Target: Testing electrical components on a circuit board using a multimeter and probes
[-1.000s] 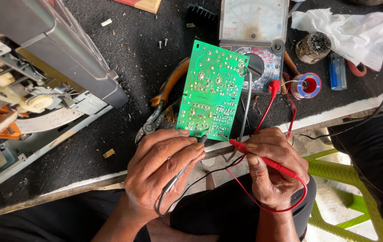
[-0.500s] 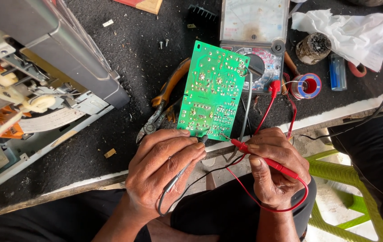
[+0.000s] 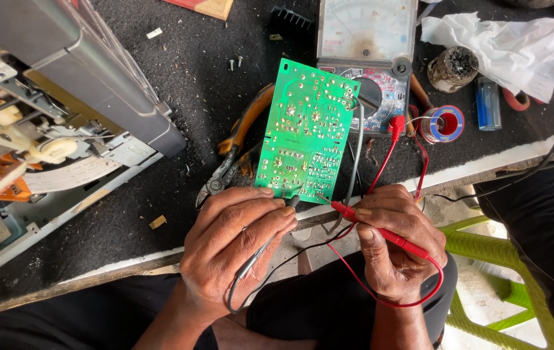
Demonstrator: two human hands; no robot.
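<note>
A black probe point(image 3: 290, 206) is pinched in the left hand point(image 3: 235, 249), a red probe point(image 3: 380, 232) gripped in the right hand point(image 3: 393, 249), both tips pressed to the near edge of the green circuit board point(image 3: 306, 133).

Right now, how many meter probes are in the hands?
2: a black probe in the left hand and a red probe in the right hand, both tips at the lower edge of the green circuit board.

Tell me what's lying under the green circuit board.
The green circuit board covers the lower left of the analog multimeter; orange-handled pliers lie partly under its left edge. Anything else beneath it is hidden.
</note>
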